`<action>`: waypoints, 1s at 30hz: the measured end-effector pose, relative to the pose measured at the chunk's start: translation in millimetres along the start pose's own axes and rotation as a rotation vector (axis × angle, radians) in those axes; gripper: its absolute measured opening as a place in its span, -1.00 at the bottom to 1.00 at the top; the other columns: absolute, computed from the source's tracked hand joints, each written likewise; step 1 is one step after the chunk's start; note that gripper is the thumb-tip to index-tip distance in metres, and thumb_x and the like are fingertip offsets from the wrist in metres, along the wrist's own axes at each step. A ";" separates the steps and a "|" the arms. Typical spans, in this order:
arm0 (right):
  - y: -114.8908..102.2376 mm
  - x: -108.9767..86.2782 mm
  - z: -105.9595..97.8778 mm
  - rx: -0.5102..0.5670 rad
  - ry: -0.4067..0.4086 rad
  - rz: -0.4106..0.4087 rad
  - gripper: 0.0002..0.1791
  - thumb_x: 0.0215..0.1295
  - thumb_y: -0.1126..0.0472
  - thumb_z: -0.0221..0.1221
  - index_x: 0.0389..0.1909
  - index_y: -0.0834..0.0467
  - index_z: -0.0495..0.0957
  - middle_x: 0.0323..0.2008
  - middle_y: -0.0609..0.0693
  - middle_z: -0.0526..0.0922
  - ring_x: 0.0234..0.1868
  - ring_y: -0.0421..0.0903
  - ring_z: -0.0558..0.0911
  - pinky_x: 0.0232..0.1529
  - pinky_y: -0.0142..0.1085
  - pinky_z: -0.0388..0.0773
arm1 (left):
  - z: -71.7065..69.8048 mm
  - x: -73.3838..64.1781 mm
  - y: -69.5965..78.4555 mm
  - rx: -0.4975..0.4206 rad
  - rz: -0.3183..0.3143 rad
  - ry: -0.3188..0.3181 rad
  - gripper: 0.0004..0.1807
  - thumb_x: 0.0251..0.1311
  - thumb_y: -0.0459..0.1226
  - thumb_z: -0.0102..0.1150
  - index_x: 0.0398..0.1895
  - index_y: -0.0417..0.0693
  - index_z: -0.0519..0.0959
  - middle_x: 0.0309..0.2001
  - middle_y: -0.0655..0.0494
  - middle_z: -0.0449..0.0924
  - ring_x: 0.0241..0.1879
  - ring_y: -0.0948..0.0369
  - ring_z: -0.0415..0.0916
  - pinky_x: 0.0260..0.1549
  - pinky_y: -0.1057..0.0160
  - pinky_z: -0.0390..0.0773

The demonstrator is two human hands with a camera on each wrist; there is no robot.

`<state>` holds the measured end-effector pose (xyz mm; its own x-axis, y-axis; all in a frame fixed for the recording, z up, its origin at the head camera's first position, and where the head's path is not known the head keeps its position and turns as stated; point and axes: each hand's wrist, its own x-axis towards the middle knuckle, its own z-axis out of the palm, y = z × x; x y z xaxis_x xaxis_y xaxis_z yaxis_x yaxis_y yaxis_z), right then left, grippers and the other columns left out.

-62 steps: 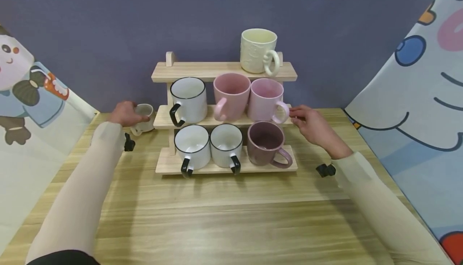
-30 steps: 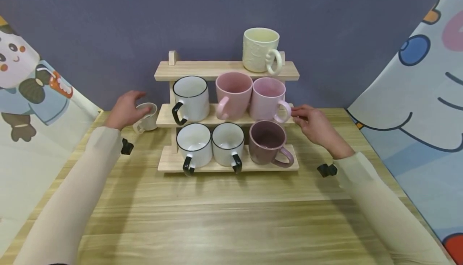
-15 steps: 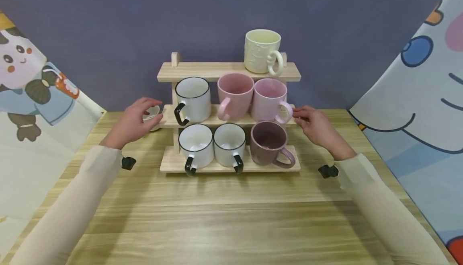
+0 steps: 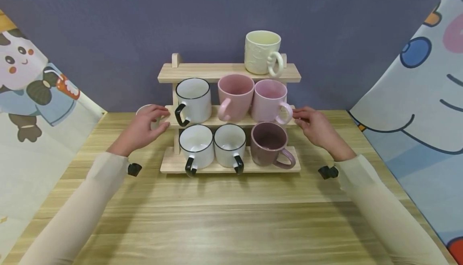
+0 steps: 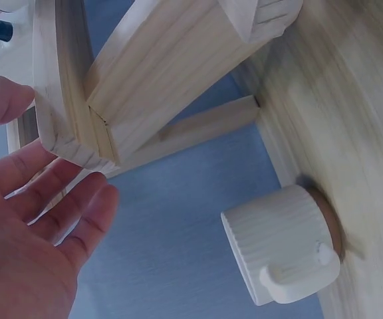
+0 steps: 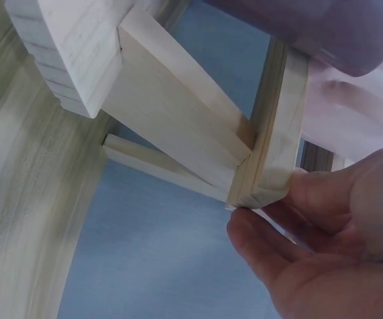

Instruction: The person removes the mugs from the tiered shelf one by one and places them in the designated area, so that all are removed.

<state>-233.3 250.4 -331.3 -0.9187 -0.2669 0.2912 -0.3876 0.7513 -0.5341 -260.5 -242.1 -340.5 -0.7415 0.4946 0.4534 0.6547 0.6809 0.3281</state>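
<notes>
A three-tier wooden mug rack (image 4: 209,71) stands on the table between both hands. My left hand (image 4: 139,134) holds the middle shelf's left end, thumb at the front edge and fingertips at the end and behind. At the other end of that shelf, my right hand (image 4: 318,130) pinches the board between thumb and fingers. A ribbed white mug (image 5: 274,239) stands on the table beyond my left hand, mostly hidden in the head view. The middle shelf carries a black-rimmed white mug (image 4: 195,104), a pink mug (image 4: 236,102) and a lilac mug (image 4: 267,104).
On the bottom shelf sit two black-rimmed mugs (image 4: 197,148) and a mauve mug (image 4: 265,148). A cream mug (image 4: 258,56) is at the top right. A dark wall stands close behind, with printed cloths at both sides of the wooden table (image 4: 224,224).
My left hand has let go of the ribbed white mug, leaving it on the table, and moved right to the middle shelf's left end. The right hand has stayed on the shelf.
</notes>
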 end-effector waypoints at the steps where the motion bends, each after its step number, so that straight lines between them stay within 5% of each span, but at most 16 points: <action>1: -0.1 0.0 0.0 0.000 0.000 0.000 -0.72 0.33 0.46 0.04 0.02 0.46 0.51 0.05 0.28 0.47 0.03 0.21 0.48 -0.03 0.03 0.44 | 0.6 -0.5 -0.4 -0.005 -0.001 0.003 -0.70 0.21 -0.33 0.18 -0.04 -0.34 0.54 0.02 -0.20 0.45 -0.06 -0.07 0.40 -0.19 -0.02 0.48; 9: -8.3 -0.4 -5.8 -0.017 0.002 0.039 -0.68 0.37 0.43 -0.02 0.09 0.44 0.46 0.03 0.33 0.44 -0.01 0.26 0.50 -0.05 0.07 0.45 | 3.4 -2.8 -0.7 -0.031 -0.026 0.016 -0.68 0.23 -0.32 0.17 0.00 -0.35 0.52 0.05 -0.19 0.44 -0.01 -0.07 0.38 -0.18 -0.01 0.49; 16: -29.1 10.7 -32.3 0.003 0.192 0.039 -0.63 0.42 0.25 -0.03 0.13 0.36 0.46 0.04 0.29 0.46 0.00 0.27 0.50 -0.02 0.09 0.42 | 4.4 -4.3 -0.2 -0.052 -0.054 0.004 -0.66 0.26 -0.31 0.15 0.03 -0.35 0.51 0.07 -0.18 0.42 -0.01 -0.07 0.39 -0.15 -0.03 0.49; 23: -56.7 35.3 -65.5 0.050 0.261 0.051 -0.46 0.34 -0.02 0.07 0.22 0.22 0.43 0.11 0.18 0.46 0.09 0.18 0.49 0.10 0.00 0.38 | 3.4 -4.9 3.6 -0.046 -0.069 -0.003 -0.65 0.27 -0.31 0.13 0.04 -0.37 0.50 0.08 -0.20 0.41 -0.04 -0.08 0.41 -0.15 -0.03 0.49; 30: -78.8 78.3 -74.8 0.054 0.247 0.036 -0.34 0.21 -0.11 0.20 0.24 0.17 0.41 0.14 0.09 0.44 0.14 0.02 0.46 0.15 -0.19 0.36 | 3.2 -3.9 7.3 -0.041 -0.087 -0.012 -0.64 0.27 -0.30 0.13 0.05 -0.37 0.49 0.09 -0.20 0.41 -0.03 -0.08 0.41 -0.13 -0.03 0.49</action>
<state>-269.0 215.4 -207.0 -0.8879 -0.0798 0.4531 -0.3646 0.7228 -0.5871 -253.2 -237.3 -342.5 -0.7975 0.4407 0.4120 0.5928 0.6994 0.3994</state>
